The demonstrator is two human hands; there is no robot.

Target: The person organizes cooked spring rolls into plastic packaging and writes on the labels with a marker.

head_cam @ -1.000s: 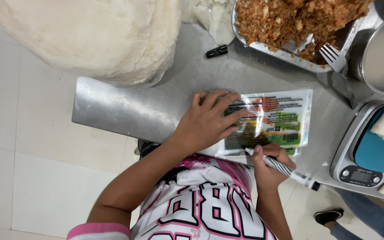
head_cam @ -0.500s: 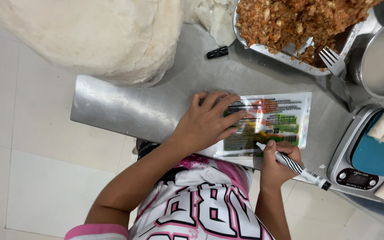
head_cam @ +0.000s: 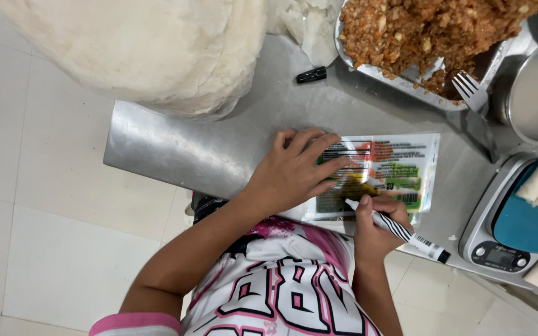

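Lying flat near the front edge of the steel table [head_cam: 175, 149], the printed plastic packet [head_cam: 384, 171] has bare metal to its left and a kitchen scale [head_cam: 499, 239] just to its right. The left hand [head_cam: 294, 171] presses down on the packet's left part, fingers spread and flat, gripping nothing. The right hand [head_cam: 378, 227] curls closed around a white marker [head_cam: 400, 230], tip touching the packet's lower edge, wrist bent over the table edge. A black cap [head_cam: 312, 74] lies farther back.
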